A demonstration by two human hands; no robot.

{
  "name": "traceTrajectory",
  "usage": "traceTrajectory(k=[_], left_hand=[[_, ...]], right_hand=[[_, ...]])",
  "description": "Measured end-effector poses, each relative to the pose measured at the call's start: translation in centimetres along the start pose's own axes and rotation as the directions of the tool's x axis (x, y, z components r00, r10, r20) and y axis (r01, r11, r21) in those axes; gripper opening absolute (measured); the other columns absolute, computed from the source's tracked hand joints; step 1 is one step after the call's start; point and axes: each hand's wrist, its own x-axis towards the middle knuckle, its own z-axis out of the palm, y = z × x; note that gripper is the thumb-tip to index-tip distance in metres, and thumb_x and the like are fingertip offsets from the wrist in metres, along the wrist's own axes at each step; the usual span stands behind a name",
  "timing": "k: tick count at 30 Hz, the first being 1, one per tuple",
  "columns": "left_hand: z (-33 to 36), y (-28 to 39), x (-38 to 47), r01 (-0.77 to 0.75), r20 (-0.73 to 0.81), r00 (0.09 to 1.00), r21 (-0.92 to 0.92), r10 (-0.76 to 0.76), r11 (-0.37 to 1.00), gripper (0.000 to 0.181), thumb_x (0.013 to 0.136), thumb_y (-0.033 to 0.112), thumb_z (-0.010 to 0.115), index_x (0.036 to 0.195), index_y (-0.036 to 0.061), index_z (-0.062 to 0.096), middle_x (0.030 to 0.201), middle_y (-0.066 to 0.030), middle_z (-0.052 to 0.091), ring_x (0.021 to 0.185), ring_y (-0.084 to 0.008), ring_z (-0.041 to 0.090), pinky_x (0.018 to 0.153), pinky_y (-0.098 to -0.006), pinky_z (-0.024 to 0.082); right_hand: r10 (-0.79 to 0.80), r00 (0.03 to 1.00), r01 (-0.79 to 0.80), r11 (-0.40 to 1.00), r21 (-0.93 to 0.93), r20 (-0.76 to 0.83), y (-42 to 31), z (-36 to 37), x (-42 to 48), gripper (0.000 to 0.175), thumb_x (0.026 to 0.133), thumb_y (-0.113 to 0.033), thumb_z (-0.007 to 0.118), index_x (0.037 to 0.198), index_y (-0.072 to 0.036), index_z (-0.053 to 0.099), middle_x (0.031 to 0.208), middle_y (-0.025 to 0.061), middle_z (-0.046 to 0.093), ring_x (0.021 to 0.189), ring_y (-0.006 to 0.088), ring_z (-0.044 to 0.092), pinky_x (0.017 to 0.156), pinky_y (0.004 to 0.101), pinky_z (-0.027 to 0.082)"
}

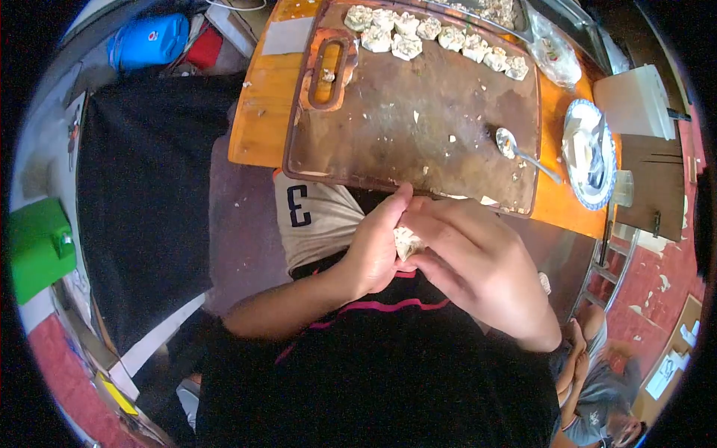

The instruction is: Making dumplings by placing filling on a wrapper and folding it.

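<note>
My left hand (376, 246) and my right hand (470, 246) meet over my lap, just in front of the near edge of a brown cutting board (392, 129). Between them they hold a small filled dumpling (408, 242), pale and open at the top. The right fingers close around its side, and the left palm cups it; its underside is hidden. Along the board's far edge stand several pleated dumplings (406, 47) with filling showing. A metal spoon (506, 143) with bits of filling lies at the board's right side, its handle reaching past the edge.
The board lies on an orange wooden table (257, 126). To the right are a blue-rimmed plate (609, 190) with utensils, a white plastic container (633, 103) and a clear plastic bag (554, 56). A metal tray (524, 22) of filling stands behind. Another person (602, 386) sits at lower right.
</note>
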Motion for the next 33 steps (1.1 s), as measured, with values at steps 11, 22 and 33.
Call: traceTrajectory(k=[11,22,33], left_hand=[[0.3,-0.9,0.0,0.064,0.115,0.991,0.061,-0.071,0.996,0.057,0.104,0.060,0.031,0.100,0.0125,0.062,0.060,-0.0039,0.054,0.045,-0.0132,0.047,0.038,-0.0254,0.027],[0.9,-1.3,0.2,0.066,0.071,0.995,0.094,-0.073,0.993,0.060,0.103,0.062,0.031,0.099,0.0107,0.061,0.058,-0.0023,0.052,0.040,-0.0116,0.041,0.035,-0.0253,0.024],[2.0,-1.1,0.4,0.079,-0.017,0.997,0.082,-0.078,0.993,0.058,0.102,0.063,0.035,0.095,0.0117,0.060,0.059,-0.0017,0.052,0.040,-0.0107,0.042,0.033,-0.0245,0.024]], right_hand=[[0.040,0.996,-0.035,0.997,0.063,-0.082,3.0,0.1,-1.9,0.025,0.083,-0.007,0.073,0.108,-0.005,0.073,0.108,0.0128,0.069,0.096,0.0299,0.068,0.082,0.0405,0.053],[0.030,0.998,-0.016,0.978,0.206,-0.061,5.3,0.6,-2.6,0.024,0.080,-0.001,0.069,0.103,-0.004,0.074,0.108,0.0111,0.069,0.095,0.0305,0.068,0.080,0.0388,0.054],[-0.035,0.995,0.052,0.981,0.186,-0.093,6.2,0.6,-2.6,0.033,0.072,-0.001,0.069,0.104,-0.006,0.071,0.102,0.0112,0.066,0.093,0.0329,0.066,0.078,0.0410,0.055]])
